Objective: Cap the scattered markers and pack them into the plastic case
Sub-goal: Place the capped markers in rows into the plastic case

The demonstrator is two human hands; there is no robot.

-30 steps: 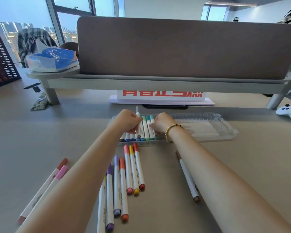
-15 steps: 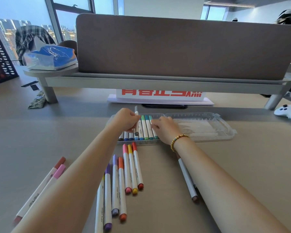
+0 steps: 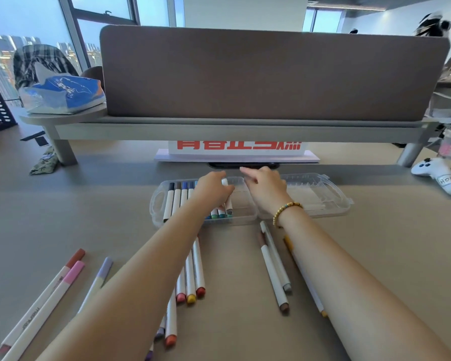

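Left hand is over the plastic case, fingers curled down on a white-barrelled marker lying at the right end of the packed row. Right hand sits just beside it, above the case's bare right part, fingers loosely bent and holding nothing we can see; a beaded bracelet is on that wrist.

We see the case lying open on the tabletop, its clear lid folded out to the right. Packed markers fill its left part, side by side.

Loose markers:
- a capped group under and beside the left forearm
- three at far left, pink, red-brown and lilac caps
- three by the right forearm, one partly hidden
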